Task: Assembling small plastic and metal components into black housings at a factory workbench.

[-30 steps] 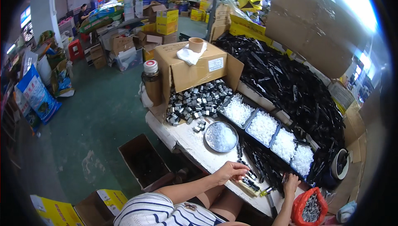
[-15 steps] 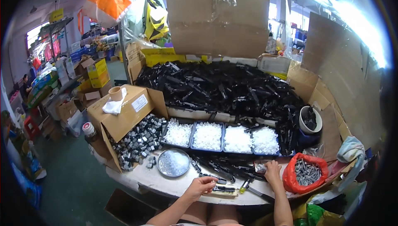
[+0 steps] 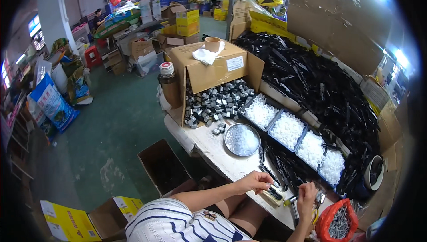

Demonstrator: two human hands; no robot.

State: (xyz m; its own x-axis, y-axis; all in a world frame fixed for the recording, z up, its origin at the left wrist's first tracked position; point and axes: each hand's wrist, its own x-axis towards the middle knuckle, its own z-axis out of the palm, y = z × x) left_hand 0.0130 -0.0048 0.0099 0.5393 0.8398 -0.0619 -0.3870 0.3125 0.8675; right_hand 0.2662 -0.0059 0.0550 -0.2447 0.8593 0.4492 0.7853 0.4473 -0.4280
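Observation:
My left hand (image 3: 255,181) rests at the worktable's near edge, fingers curled on a small wooden block (image 3: 272,195) that carries a few black parts. To its right, my right hand (image 3: 307,194) is closed on a small metal-tipped part (image 3: 290,200) held close to the block. Black plastic rods (image 3: 284,166) lie just beyond both hands. A round metal dish (image 3: 242,139) of small white pieces sits further left on the table.
Several trays of white pieces (image 3: 288,130) line the table, with a big heap of black parts (image 3: 320,82) behind. An open carton of grey metal blocks (image 3: 213,102), a flask (image 3: 168,89), a red bag of screws (image 3: 337,221) and floor boxes (image 3: 162,167) surround me.
The view has swung back to the left, showing the floor and boxes again. Both hands stay at the block on the table's near edge.

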